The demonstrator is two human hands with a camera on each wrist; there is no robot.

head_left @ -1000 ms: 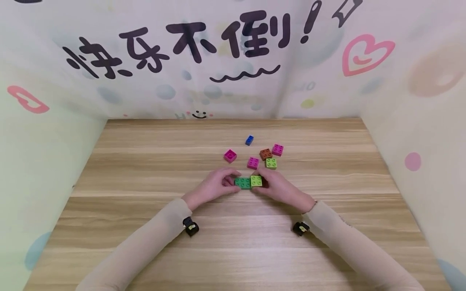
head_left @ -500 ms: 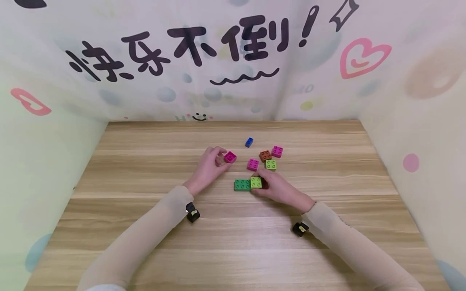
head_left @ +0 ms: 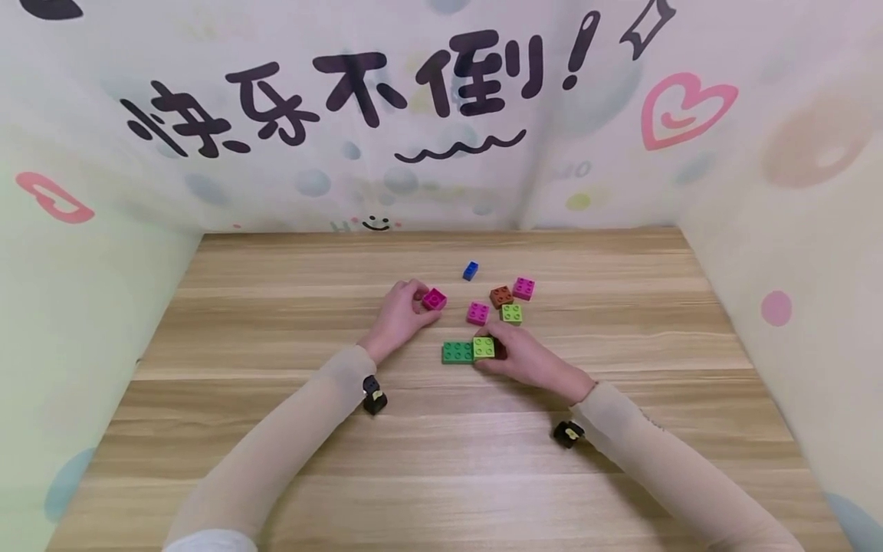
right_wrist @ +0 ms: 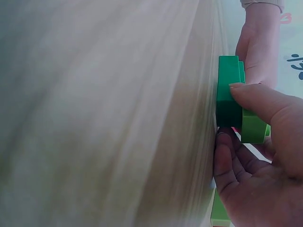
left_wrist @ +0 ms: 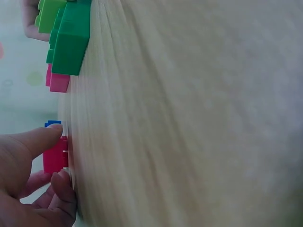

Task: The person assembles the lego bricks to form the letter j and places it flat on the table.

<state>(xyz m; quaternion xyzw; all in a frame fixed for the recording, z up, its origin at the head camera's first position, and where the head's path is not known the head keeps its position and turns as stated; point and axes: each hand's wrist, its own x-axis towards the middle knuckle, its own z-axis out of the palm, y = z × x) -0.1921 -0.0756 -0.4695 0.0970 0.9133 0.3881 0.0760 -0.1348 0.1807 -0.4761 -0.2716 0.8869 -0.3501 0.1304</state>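
Observation:
My left hand [head_left: 398, 320] has its thumb and fingers at two sides of a magenta brick [head_left: 434, 300], which lies upside down with its hollow side up. In the left wrist view the thumb touches this magenta brick [left_wrist: 57, 156] near its top edge. My right hand [head_left: 527, 356] grips a lime brick [head_left: 484, 348] stacked on the right end of a longer green brick [head_left: 457, 352]. The right wrist view shows the thumb pressing the green brick's side [right_wrist: 229, 104], with the lime brick [right_wrist: 254, 126] overhanging its end.
Beyond the right hand lie a magenta brick [head_left: 477, 313], a second lime brick [head_left: 511, 313], a brown brick [head_left: 501, 297] and another magenta brick [head_left: 523, 288]. A small blue brick [head_left: 471, 271] sits farther back on the wooden table [head_left: 441, 475]. Printed cloth walls [head_left: 310, 153] enclose the table.
My left hand let go of the green brick's left end, moved back and left, and took hold of the upside-down magenta brick. My right hand stays on the stacked bricks.

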